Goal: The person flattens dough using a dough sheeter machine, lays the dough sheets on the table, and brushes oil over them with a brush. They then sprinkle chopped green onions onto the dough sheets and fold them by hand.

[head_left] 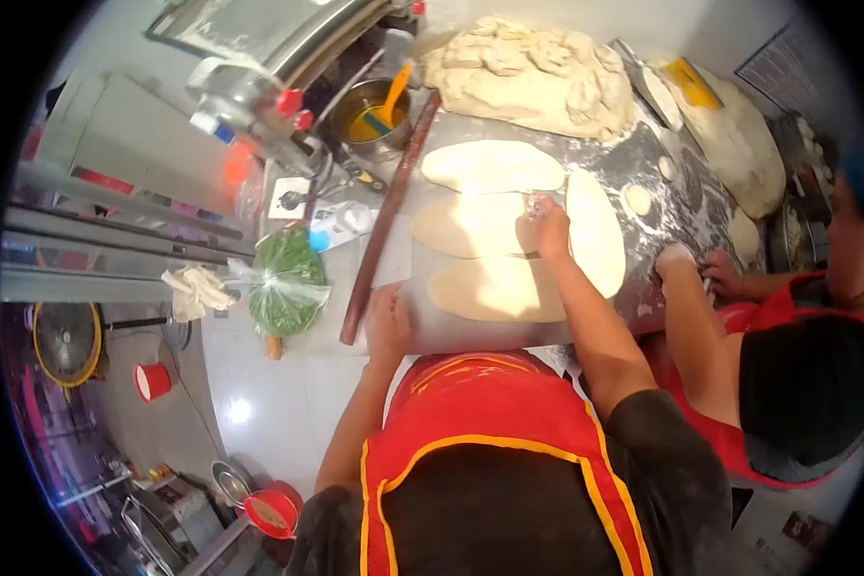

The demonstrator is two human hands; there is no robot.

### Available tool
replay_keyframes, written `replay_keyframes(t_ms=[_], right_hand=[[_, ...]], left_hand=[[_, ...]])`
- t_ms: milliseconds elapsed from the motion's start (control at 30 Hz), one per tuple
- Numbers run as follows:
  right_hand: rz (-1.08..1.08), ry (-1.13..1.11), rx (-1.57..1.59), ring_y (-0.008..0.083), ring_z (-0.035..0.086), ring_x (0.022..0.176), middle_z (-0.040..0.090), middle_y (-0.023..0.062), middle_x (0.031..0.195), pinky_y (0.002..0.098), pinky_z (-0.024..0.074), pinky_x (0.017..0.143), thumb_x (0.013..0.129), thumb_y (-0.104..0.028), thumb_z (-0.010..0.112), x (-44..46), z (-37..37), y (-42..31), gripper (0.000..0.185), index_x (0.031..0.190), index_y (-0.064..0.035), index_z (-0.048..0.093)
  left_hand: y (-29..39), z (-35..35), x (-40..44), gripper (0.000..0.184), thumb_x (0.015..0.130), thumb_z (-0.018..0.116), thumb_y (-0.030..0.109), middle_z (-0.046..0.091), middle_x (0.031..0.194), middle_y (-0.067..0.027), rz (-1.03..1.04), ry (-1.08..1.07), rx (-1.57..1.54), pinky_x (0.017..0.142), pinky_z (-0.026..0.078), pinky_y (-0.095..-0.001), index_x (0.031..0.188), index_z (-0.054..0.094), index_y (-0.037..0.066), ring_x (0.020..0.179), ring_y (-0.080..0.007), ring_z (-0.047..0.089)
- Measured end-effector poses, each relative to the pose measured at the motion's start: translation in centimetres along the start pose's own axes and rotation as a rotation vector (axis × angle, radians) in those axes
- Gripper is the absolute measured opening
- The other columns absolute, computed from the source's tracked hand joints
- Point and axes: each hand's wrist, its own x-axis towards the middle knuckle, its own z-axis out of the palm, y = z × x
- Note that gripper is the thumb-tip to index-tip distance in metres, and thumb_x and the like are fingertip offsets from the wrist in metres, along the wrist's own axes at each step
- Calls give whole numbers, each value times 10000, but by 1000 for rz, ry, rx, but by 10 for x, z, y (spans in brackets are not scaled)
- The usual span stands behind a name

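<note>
Three flattened oval dough sheets lie one below another on the table: the top one (490, 165), the middle one (451, 228) and the lower one (480, 290). A fourth sheet (597, 240) lies lengthwise to their right. My right hand (549, 227) is over the right end of the middle sheet, its fingers closed round something small and pale that I cannot make out. My left hand (388, 322) rests at the table's front edge, fingers apart and nothing in them. Left of the sheets lies a long dark red rolling pin (390, 221), close to my left hand.
A large dough mass (533, 82) sits at the back. A pot (360, 120) holds an orange-handled brush (396, 91). Bagged greens (286, 283) lie at the left edge. On the right, a co-worker's hands (677, 261) are at the floured table (643, 154), near a dough ball (636, 201).
</note>
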Motion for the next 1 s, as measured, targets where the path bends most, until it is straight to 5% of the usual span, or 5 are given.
replay_keyframes(t_ms=[200,300,533,733,1000], right_hand=[[193,32,-32,328,599,912,626,192,978,338,466,792,772,2,490,-15,-86,11,343,1106,-33,561],[-217,-37,-353,334,514,1093,552,222,1147,348,387,951,806,-40,464,-19,-78,110,390,1192,7,497],[-323,-96,-379,416,209,1307,215,300,1398,459,156,1084,878,-241,491,-35,-35,61,643,1352,89,209],[-306,-101,-385,381,209,1320,231,268,1408,465,143,1088,879,-287,501,-39,43,2,648,1347,80,244],[-845,-474,-485,295,232,1332,294,173,1413,528,109,1075,855,-375,495,-72,96,-48,655,1352,7,305]], left_hand=[[4,7,1,254,836,513,19,555,983,-139,43,-41,-3,711,458,-318,1088,537,-2,812,-237,557],[2,12,10,262,845,507,43,560,1013,-161,44,-77,29,742,466,-334,1103,527,4,847,-264,568],[-4,35,13,311,824,493,94,541,1084,-209,35,-122,49,892,404,-418,1122,493,4,1034,-380,493],[-10,22,5,307,816,510,84,544,1088,-203,-34,-58,64,892,408,-418,1112,506,4,1021,-379,504],[-20,9,-7,289,828,522,81,545,1077,-187,-55,3,68,855,432,-394,1107,517,5,980,-351,532]])
